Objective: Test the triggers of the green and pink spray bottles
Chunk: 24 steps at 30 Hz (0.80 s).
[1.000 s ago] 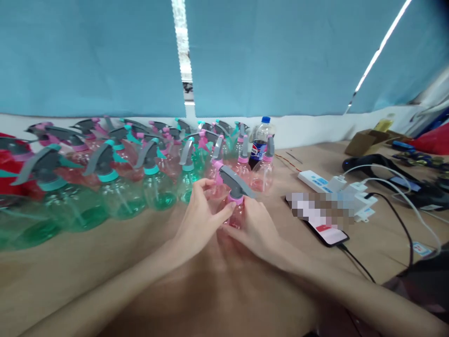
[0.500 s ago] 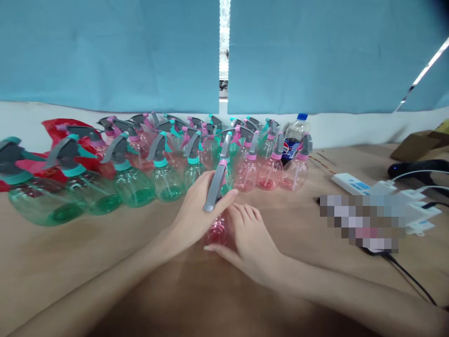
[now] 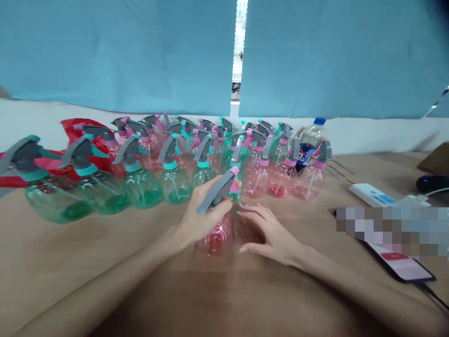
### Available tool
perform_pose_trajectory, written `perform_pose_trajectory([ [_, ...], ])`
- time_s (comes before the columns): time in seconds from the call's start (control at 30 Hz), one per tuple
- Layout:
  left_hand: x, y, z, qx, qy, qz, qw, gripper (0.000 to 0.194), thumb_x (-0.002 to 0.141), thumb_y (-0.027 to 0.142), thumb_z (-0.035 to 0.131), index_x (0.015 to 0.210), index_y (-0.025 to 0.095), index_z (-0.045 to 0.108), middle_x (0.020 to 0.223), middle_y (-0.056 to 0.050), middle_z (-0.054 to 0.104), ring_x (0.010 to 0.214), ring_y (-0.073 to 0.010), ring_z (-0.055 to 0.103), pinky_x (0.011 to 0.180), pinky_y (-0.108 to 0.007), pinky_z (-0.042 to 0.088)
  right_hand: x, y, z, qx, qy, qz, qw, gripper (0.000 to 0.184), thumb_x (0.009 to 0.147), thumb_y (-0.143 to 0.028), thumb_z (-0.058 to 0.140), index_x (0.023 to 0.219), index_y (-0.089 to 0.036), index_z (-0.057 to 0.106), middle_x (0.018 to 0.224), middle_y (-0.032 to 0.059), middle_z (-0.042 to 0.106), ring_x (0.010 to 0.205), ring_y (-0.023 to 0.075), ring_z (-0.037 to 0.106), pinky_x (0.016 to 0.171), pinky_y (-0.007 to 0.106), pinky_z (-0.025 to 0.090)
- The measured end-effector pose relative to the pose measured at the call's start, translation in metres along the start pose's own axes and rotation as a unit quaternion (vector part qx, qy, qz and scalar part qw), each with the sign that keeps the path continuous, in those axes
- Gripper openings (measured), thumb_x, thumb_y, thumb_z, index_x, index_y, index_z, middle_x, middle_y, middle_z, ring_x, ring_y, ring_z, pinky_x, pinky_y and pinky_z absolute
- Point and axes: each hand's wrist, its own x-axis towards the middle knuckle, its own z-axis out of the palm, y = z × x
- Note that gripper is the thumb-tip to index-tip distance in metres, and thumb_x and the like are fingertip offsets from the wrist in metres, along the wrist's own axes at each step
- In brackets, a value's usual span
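Note:
A clear pink spray bottle with a grey and pink trigger head stands at the middle of the table, close to me. My left hand is wrapped round its neck, just beneath the trigger head, and covers the collar. To the right of the bottle, my right hand is apart from it, fingers spread and curved, with nothing in them. Beyond my hands runs a front row of spray bottles: green ones such as this green spray bottle on the left, and pink ones such as this pink spray bottle on the right.
More spray bottles crowd behind the front row, beside a red plastic bag. A cola bottle stands at the right end. Farther right lie a white power strip and a phone on a cable. A blue curtain hangs behind.
My right hand has let go of the pink spray bottle and moved right. The trigger head has turned, its nozzle now pointing away to the right. The view has swung left.

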Motion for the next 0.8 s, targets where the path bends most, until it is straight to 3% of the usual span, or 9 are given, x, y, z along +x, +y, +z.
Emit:
perform_pose_trajectory([
  [0.13, 0.003, 0.002, -0.002, 0.024, -0.005, 0.019, 1.0, 0.021, 0.073, 0.014, 0.049, 0.088, 0.018, 0.062, 0.066, 0.005, 0.048, 0.056, -0.0113, 0.044, 0.064, -0.028, 0.046, -0.004, 0.024, 0.001, -0.027, -0.032, 0.03, 0.999, 0.076, 0.077, -0.066, 0.06, 0.136, -0.019, 0.048, 0.145, 0.0168, 0.044, 0.134, 0.0331, 0.039, 0.109, 0.054, 0.034],
  [0.3, 0.003, 0.005, -0.003, 0.049, 0.009, 0.029, 0.998, 0.012, 0.071, 0.013, 0.049, 0.076, 0.018, 0.057, 0.06, 0.006, 0.041, 0.054, -0.0106, 0.038, 0.051, -0.024, 0.034, -0.004, 0.031, 0.002, -0.054, -0.071, 0.048, 0.995, 0.079, 0.079, -0.068, 0.056, 0.14, -0.018, 0.045, 0.15, 0.015, 0.039, 0.138, 0.0323, 0.034, 0.112, 0.053, 0.031],
  [0.5, 0.001, 0.006, -0.004, 0.012, -0.021, 0.021, 0.999, 0.011, 0.074, 0.013, 0.048, 0.078, 0.02, 0.055, 0.072, 0.003, 0.055, 0.061, -0.0121, 0.048, 0.057, -0.026, 0.038, -0.007, 0.031, 0.002, -0.052, -0.063, 0.042, 0.996, 0.075, 0.082, -0.065, 0.055, 0.143, -0.022, 0.043, 0.151, 0.0116, 0.037, 0.14, 0.031, 0.032, 0.113, 0.053, 0.029],
  [0.67, 0.002, 0.005, -0.005, 0.009, -0.029, 0.014, 0.999, 0.011, 0.072, 0.015, 0.047, 0.078, 0.022, 0.053, 0.072, 0.002, 0.054, 0.059, -0.0128, 0.047, 0.057, -0.027, 0.039, -0.008, 0.034, 0.003, -0.056, -0.065, 0.035, 0.996, 0.073, 0.084, -0.064, 0.054, 0.144, -0.023, 0.041, 0.152, 0.0099, 0.035, 0.14, 0.0298, 0.031, 0.113, 0.053, 0.029],
  [0.8, 0.003, 0.007, -0.005, 0.009, -0.05, -0.011, 0.999, 0.023, 0.07, 0.015, 0.046, 0.088, 0.024, 0.054, 0.059, 0.006, 0.042, 0.048, -0.0119, 0.037, 0.048, -0.025, 0.031, -0.008, 0.034, 0.003, -0.054, -0.059, 0.028, 0.996, 0.067, 0.087, -0.059, 0.052, 0.143, -0.025, 0.042, 0.152, 0.009, 0.036, 0.14, 0.0295, 0.032, 0.113, 0.054, 0.029],
])
